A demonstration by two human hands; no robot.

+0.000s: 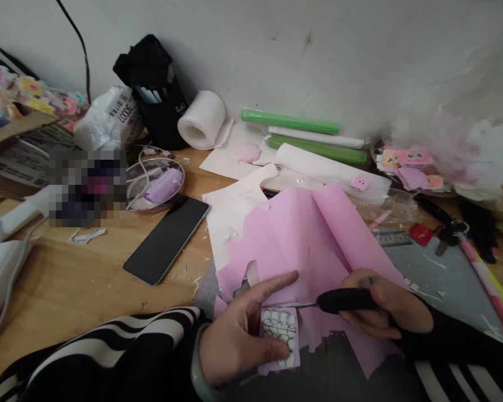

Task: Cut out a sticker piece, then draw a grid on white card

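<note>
My left hand [245, 329] pinches a small piece of pink paper [279, 340] between thumb and fingers, its index finger stretched out over the big pink sheet. A white cutout with a black-outlined grid of rounded shapes lies on that piece, partly under my thumb. In my right hand [385, 307] is a pair of black-handled scissors [343, 300]. Their thin blades point left along the top edge of the small piece; whether the blades are apart cannot be made out. The large pink paper [289, 234], torn at its edges and rolled at the right, spreads just beyond both hands.
A phone [167, 240] lies left of the paper. Behind stand a toilet paper roll [203, 120], a black pen bag [159, 106] and green rolls [291, 121]. Keys [448, 234], a ruler [394, 238] and paper scraps lie right, on a grey cutting mat [427, 273].
</note>
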